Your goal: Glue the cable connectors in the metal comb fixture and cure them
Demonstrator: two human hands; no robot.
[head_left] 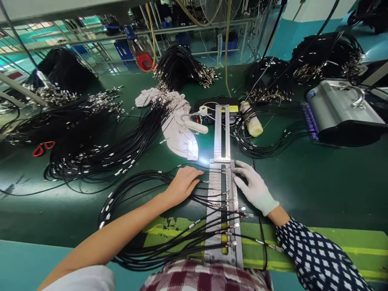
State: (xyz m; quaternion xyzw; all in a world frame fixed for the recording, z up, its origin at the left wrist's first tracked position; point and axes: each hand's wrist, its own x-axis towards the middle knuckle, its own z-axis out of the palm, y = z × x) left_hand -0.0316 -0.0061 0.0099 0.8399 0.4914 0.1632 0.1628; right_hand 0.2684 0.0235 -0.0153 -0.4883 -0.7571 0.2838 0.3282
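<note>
A slotted metal fixture lies in front of me, with several thin black cables laid across it. Their metal-tipped ends point right, some reaching past the fixture's edge. My left hand, bare, is at the upper left side of the fixture, its thumb and fingers closed on a black cable whose tip shows just beyond the thumb. My right hand, in a white glove, rests its fingertips against the upper right edge of the fixture, fingers apart. The cables loop round to the left beneath my left forearm.
A second slotted metal plate adjoins the fixture's far end. Behind it sit a black control box and a white cloth. Large cable bundles lie left. Red-handled scissors are far left; a silver machine stands right.
</note>
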